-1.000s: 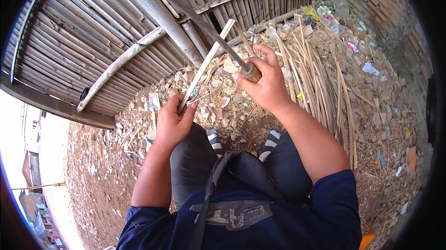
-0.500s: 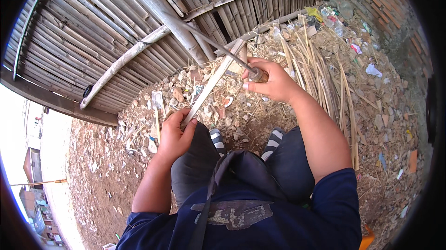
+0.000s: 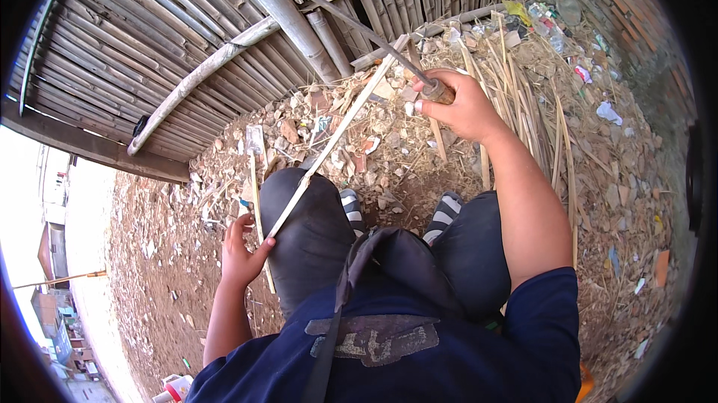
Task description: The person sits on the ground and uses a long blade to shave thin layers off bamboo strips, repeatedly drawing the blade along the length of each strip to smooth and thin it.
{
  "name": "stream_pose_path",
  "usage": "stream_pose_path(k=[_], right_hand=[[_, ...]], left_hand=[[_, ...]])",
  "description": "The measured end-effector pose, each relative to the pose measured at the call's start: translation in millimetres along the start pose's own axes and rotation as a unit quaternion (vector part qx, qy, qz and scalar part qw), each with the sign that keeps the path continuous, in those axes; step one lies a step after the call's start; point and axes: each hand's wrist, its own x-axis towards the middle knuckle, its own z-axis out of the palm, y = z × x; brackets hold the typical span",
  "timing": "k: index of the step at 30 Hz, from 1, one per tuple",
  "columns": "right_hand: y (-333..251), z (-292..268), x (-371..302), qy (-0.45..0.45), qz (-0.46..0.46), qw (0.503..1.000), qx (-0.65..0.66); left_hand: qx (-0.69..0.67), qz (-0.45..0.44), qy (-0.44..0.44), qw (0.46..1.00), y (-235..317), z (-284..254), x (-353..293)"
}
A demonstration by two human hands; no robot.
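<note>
My right hand (image 3: pixel 465 107) is closed around the wooden handle of a long-bladed knife (image 3: pixel 359 27), whose narrow blade slants up and left toward the bamboo fence. A pale bamboo strip (image 3: pixel 329 145) runs from under the blade down across my left thigh. At the strip's lower end is my left hand (image 3: pixel 243 259), its fingers apart and the thumb tip at or against the strip's end. Behind that hand, a thinner bamboo strip (image 3: pixel 256 192) lies on the ground. Just below my right hand a short bamboo piece (image 3: pixel 438 141) stands out from the rubble.
A heap of long split bamboo strips (image 3: pixel 535 122) lies to the right. The slatted bamboo fence (image 3: pixel 179 44) rises ahead, and a brick wall (image 3: pixel 636 17) stands at right. Stones and litter cover the ground. A white and red object (image 3: pixel 176 386) sits at lower left.
My left hand has moved down and back to the strip's lower end, its fingers spreading. The strip now rests across my left thigh. My right hand and the knife have shifted slightly up and right.
</note>
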Motion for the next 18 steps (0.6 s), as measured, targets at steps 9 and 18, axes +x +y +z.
stream_pose_path(k=[9, 18], right_hand=[[15.8, 7.2, -1.4, 0.157, -0.166, 0.941, -0.25], [-34.6, 90.0, -25.9, -0.164, -0.096, 0.934, -0.302]], left_hand=[[0.029, -0.05, -0.026, 0.998, -15.9, 18.2, -36.3], [0.051, -0.062, -0.01, 0.997, 9.8, 21.8, -31.4]])
